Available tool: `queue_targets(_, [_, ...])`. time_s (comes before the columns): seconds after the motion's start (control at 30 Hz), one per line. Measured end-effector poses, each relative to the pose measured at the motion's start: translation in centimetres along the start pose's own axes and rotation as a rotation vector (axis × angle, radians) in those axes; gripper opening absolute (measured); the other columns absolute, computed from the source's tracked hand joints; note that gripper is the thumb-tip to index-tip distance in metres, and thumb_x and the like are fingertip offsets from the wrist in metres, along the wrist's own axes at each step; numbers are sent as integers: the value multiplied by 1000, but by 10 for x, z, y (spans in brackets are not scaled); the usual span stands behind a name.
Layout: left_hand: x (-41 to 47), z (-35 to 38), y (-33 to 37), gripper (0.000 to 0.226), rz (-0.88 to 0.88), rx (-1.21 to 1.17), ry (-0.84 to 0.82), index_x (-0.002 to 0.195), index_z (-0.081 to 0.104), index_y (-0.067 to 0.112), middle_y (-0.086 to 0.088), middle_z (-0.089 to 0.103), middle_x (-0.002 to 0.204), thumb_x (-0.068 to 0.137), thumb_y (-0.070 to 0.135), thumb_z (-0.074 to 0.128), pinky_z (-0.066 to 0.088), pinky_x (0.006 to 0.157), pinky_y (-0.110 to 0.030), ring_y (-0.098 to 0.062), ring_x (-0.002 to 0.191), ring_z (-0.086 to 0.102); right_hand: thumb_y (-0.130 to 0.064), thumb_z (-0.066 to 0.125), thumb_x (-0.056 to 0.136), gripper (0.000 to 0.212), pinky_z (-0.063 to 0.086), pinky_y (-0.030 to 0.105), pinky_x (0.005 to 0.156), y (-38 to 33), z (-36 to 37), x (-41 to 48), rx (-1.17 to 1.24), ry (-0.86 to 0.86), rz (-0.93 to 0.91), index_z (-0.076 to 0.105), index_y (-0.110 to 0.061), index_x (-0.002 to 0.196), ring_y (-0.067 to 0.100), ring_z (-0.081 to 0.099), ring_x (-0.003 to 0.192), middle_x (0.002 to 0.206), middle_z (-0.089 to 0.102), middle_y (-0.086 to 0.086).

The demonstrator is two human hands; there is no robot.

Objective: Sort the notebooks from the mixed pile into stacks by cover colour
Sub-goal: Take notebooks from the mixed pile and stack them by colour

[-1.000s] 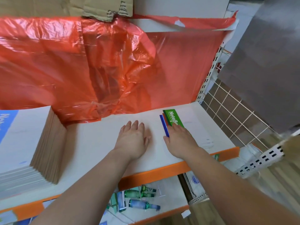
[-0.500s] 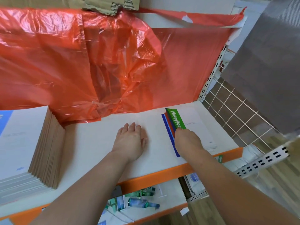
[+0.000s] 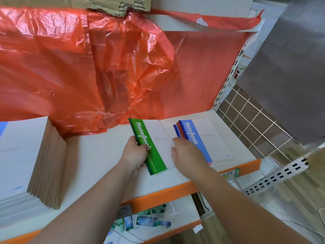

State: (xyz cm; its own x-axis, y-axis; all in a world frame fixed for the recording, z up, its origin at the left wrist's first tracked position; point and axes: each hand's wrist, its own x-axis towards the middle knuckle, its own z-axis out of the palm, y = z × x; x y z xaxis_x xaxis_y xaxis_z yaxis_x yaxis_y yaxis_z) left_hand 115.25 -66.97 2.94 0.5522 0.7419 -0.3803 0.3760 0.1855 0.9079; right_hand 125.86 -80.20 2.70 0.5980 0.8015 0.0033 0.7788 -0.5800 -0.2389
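Red plastic sheeting point(image 3: 88, 67) is hanging behind the white shelf point(image 3: 98, 155). My left grip point(image 3: 135, 155) is clasping the green notebook point(image 3: 155, 161) by its spine, while my right grip point(image 3: 189, 152), blurred and loose-fingered, is touching the blue-topped pile point(image 3: 214, 141) alongside.

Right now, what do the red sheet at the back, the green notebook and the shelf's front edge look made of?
The red sheet looks like thin plastic film: glossy, translucent, full of creases and glints. The green notebook seems to be paper with a smooth printed card cover, with flat, crisp edges. The shelf front edge is an orange strip with an even, dull finish; it could be painted metal or plastic, I cannot tell which.
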Motion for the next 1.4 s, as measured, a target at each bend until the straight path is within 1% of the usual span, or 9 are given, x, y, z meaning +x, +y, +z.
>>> queue_targets(0.13, [3,-12,-4,29,15,60,-12,118,51,17,-5,67,112,94,3,43,54,60,-33,-26,94,67,-37,44,100,54,41,45,106,32,12,5,-167,-160,347,35,-3,141,37,32,136,146,35,24])
queue_targets(0.43, [2,-14,-5,32,38,46,-23,121,51,19,-4,67,118,95,1,44,55,91,-47,-26,103,66,-15,56,96,43,49,35,91,31,-1,3,-150,-208,330,42,-3,135,28,52,119,132,51,17])
queue_targets(0.6, [0,-11,-4,30,59,-18,-29,122,53,19,-4,68,117,98,3,44,56,89,-45,-25,101,68,-7,41,96,33,45,36,70,-7,-17,0,-139,-84,203,45,-2,128,34,62,94,111,63,18])
queue_targets(0.73, [-1,-6,-4,18,75,-146,-36,116,54,13,-8,71,101,104,25,48,52,53,-22,-12,71,69,-20,40,99,26,35,34,60,-45,-10,-7,71,-2,-65,53,-9,119,33,62,81,94,66,14])
queue_targets(0.83, [3,-6,-10,19,83,-88,-20,116,53,12,-10,70,108,100,22,56,58,71,-33,-19,86,70,-30,41,100,29,47,38,68,-56,-1,-14,209,-51,-200,54,-15,121,29,60,87,101,66,9])
queue_targets(0.9, [5,-9,-12,21,56,-70,-4,119,52,13,-8,69,114,98,13,56,56,89,-46,-25,98,69,-29,40,102,32,50,40,78,-47,-1,-13,257,-75,-170,53,-14,127,25,60,96,109,64,7])
queue_targets(1.03, [7,-14,-14,23,6,-75,-3,120,52,16,-3,67,117,98,9,52,55,91,-49,-26,101,68,-22,41,101,46,29,43,116,-2,2,0,-81,-63,118,36,-5,144,32,31,140,149,37,18])
queue_targets(1.17, [8,-18,-16,25,6,-80,-2,122,52,16,-2,67,118,99,8,51,55,92,-50,-26,102,67,-27,51,97,53,41,45,106,24,8,0,-162,-181,431,35,-1,141,37,39,132,143,39,24])
queue_targets(1.4, [10,-18,-17,22,5,-65,7,118,52,18,-3,66,119,99,8,51,54,93,-51,-27,103,67,-23,60,94,48,50,39,96,30,5,-2,-141,-208,389,42,-5,135,28,50,118,129,51,15])
